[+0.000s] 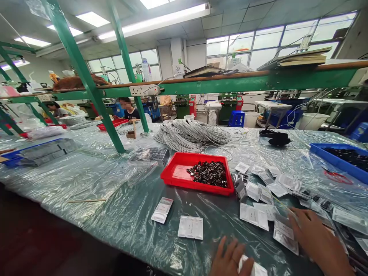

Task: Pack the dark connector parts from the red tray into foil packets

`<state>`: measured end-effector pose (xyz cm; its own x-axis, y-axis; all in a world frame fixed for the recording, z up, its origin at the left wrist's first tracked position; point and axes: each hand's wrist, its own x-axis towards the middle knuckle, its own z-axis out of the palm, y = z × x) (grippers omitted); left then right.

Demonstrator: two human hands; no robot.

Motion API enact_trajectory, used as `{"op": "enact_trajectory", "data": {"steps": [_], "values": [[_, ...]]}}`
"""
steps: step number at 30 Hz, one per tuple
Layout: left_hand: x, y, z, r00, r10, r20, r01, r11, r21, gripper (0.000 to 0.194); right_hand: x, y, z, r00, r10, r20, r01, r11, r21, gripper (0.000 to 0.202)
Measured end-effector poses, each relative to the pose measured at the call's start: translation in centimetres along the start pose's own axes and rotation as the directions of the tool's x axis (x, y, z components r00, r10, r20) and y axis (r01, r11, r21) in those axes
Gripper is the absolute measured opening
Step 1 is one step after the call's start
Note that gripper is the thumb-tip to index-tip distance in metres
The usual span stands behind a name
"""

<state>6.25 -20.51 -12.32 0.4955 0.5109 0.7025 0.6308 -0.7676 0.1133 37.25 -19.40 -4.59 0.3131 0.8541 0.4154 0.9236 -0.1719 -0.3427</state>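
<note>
Table: stretching under clear plastic, a red tray of black parts sitting beyond the hands.
Left hand: reaching at a near packet; whether gripping, I cannot tell.
Right hand: pinching a thin stick.
White packets: lying mostly right.

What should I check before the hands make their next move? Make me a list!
1. Red tray flat on the table: ok.
2. Black parts in the red tray: ok.
3. Packets near the right hand in neat rows: not ok, they're scattered and overlapping.
4. Left hand gripping the packet beside it: cannot tell, it's blurry.
5. Right hand empty: cannot tell, its underside is hidden.
6. Blue tray apart from both hands: ok.
</note>
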Motion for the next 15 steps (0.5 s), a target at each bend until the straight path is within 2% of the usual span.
{"op": "enact_trajectory", "data": {"steps": [2, 4, 5, 6, 7, 8, 10, 12, 14, 15], "values": [[-0.1, -0.9, -2.2, 0.982, -0.16, 0.098, 0.158, 0.987, 0.032, 0.034, -1.2, -2.1, -0.5, 0.996, 0.023, 0.091, -0.041, 0.979, 0.2, 0.04], [-0.5, -4.0, -6.2, 0.965, -0.248, 0.082, 0.243, 0.968, 0.068, 0.047, -2.5, -5.0, -0.9, 0.965, 0.043, 0.26, -0.17, 0.855, 0.49, 0.042], [-0.9, -5.9, -8.3, 0.951, -0.283, 0.121, 0.274, 0.957, 0.092, 0.054, -3.3, -6.6, -1.0, 0.938, 0.052, 0.343, -0.257, 0.77, 0.584, 0.046], [-1.3, -7.8, -10.1, 0.938, -0.296, 0.18, 0.281, 0.954, 0.103, 0.058, -4.0, -8.2, -1.0, 0.914, 0.08, 0.398, -0.339, 0.689, 0.64, 0.055], [-1.9, -9.5, -11.5, 0.932, -0.282, 0.229, 0.269, 0.959, 0.09, 0.056, -4.8, -9.5, -0.8, 0.881, 0.048, 0.47, -0.387, 0.644, 0.66, 0.058], [-2.4, -10.9, -12.2, 0.932, -0.25, 0.264, 0.243, 0.968, 0.058, 0.052, -5.6, -10.7, -0.6, 0.87, -0.004, 0.493, -0.368, 0.659, 0.656, 0.054], [-3.7, -12.6, -12.2, 0.939, -0.239, 0.247, 0.238, 0.971, 0.038, 0.043, -7.1, -12.0, 0.2, 0.861, -0.178, 0.477, -0.176, 0.775, 0.607, 0.041], [-5.0, -12.9, -10.9, 0.95, -0.268, 0.158, 0.266, 0.963, 0.039, 0.036, -8.1, -11.8, 0.9, 0.81, -0.343, 0.476, 0.078, 0.868, 0.491, 0.046], [-5.9, -12.5, -9.3, 0.954, -0.29, 0.077, 0.289, 0.957, 0.025, 0.034, -8.4, -10.4, 1.2, 0.755, -0.416, 0.508, 0.246, 0.897, 0.368, 0.052], [-6.1, -12.2, -8.7, 0.954, -0.295, 0.051, 0.295, 0.955, 0.009, 0.034, -8.2, -9.4, 1.1, 0.762, -0.401, 0.509, 0.276, 0.912, 0.304, 0.047]]}}
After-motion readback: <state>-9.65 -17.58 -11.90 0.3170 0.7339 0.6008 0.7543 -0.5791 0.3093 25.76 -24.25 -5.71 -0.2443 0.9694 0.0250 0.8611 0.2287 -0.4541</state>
